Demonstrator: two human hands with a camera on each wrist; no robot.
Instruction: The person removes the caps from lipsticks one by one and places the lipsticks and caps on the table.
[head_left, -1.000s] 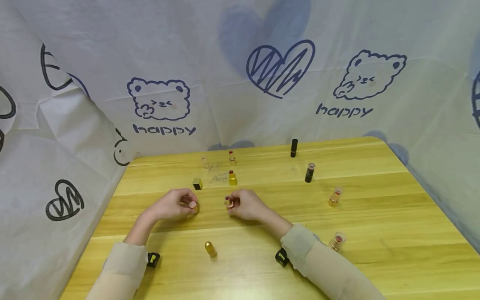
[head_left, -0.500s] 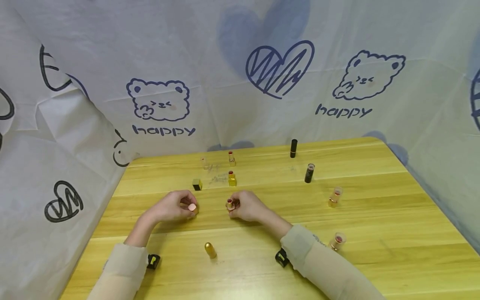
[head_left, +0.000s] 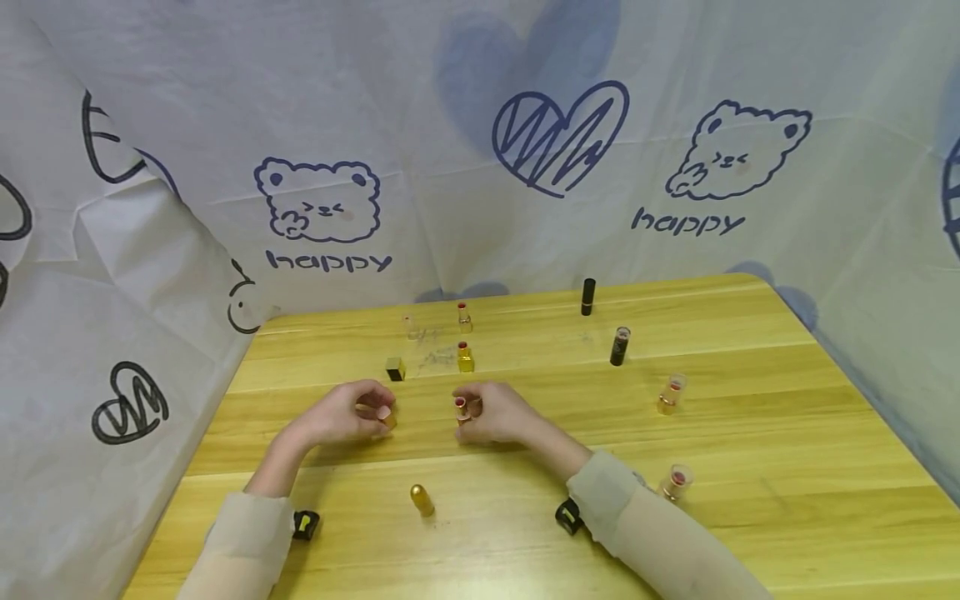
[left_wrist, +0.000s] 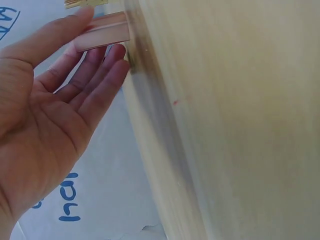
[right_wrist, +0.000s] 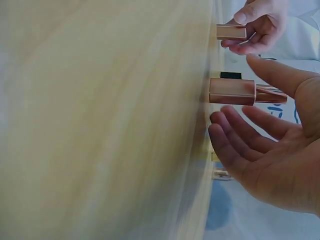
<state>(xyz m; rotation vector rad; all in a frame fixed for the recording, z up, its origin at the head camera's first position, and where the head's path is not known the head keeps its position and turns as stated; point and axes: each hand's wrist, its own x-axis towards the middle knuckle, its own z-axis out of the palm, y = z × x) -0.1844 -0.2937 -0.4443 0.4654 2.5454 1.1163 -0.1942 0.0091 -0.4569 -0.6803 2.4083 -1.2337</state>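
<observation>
In the head view my left hand (head_left: 348, 412) holds a rose-gold lipstick cap (head_left: 386, 417) close over the table. The left wrist view shows the thumb and fingers at opposite sides of that cap (left_wrist: 103, 32). My right hand (head_left: 491, 412) is spread around an uncapped rose-gold lipstick (head_left: 462, 408), red tip up. From the right wrist side, this lipstick (right_wrist: 232, 91) stands upright on the tabletop, with a gap between it and the right thumb (right_wrist: 272, 72). The right fingers lie just beyond its other side.
Behind the hands stand a gold lipstick (head_left: 465, 358), a black-and-gold cap (head_left: 395, 369), another uncapped lipstick (head_left: 464, 318) and a clear cap (head_left: 409, 327). A gold bullet-shaped tube (head_left: 422, 500) is nearer. Black tubes (head_left: 619, 346) and clear-capped lipsticks (head_left: 670, 394) stand right.
The lipstick at my right hand has gone from tilted to upright, and the right fingers have spread away from it. The cap in my left hand has turned and come down slightly.
</observation>
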